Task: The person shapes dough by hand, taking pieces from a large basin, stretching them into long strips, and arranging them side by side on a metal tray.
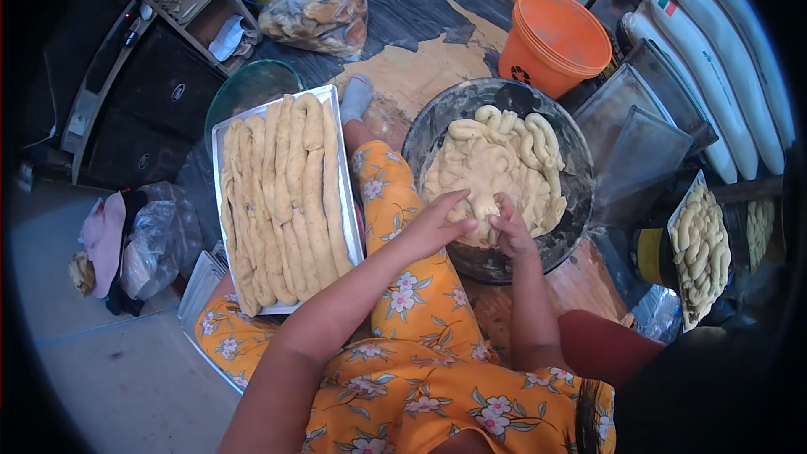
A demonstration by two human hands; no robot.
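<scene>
A black round basin (418, 136) in front of me holds a large mass of pale dough (450, 170). Thick dough ropes (540, 141) lie coiled along its far right side. Over the near part of the dough, my left hand (435, 225) and my right hand (514, 231) face each other, fingers bent around a small lump of dough (482, 207) between them. Their grip is partly hidden. To the left, a rectangular metal tray (356, 227) by my leg carries several long dough ropes (296, 155) laid side by side.
Beyond the basin stands an orange bucket (551, 42). A green tub (252, 88) sits behind the tray, near a clear bag of bread-like pieces (318, 13). At right are upright metal sheets (643, 151), stacked white sacks (714, 50) and another tray of shaped dough (699, 252).
</scene>
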